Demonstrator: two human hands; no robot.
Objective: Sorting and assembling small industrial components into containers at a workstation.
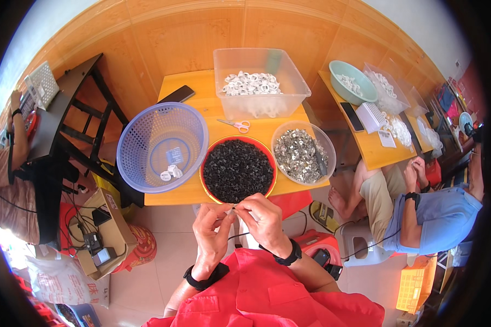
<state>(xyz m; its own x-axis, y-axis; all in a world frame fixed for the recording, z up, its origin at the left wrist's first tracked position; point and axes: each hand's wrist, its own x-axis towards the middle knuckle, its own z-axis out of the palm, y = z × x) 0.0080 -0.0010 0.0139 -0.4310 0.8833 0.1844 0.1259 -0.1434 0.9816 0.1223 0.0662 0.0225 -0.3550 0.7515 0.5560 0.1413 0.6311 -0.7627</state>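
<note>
Close together at the near side of a red basin (203,177) of small black parts (238,170), my left hand (211,230) and my right hand (263,222) are both closed in a fingertip pinch. A tiny piece (233,210) sits between the fingertips, too small to name. To the right stands a clear round tub (331,158) of small metal parts (297,155), with a dark-handled tool (319,161) lying on them. At left is a blue plastic basket (131,147) holding a few white round pieces (172,173).
Behind the basins on the yellow table (202,82) are scissors (237,125), a phone (177,94) and a clear bin (297,98) of white rings. Co-workers sit at left (16,191) and right (442,218). A cardboard box (117,240) with cables stands on the floor.
</note>
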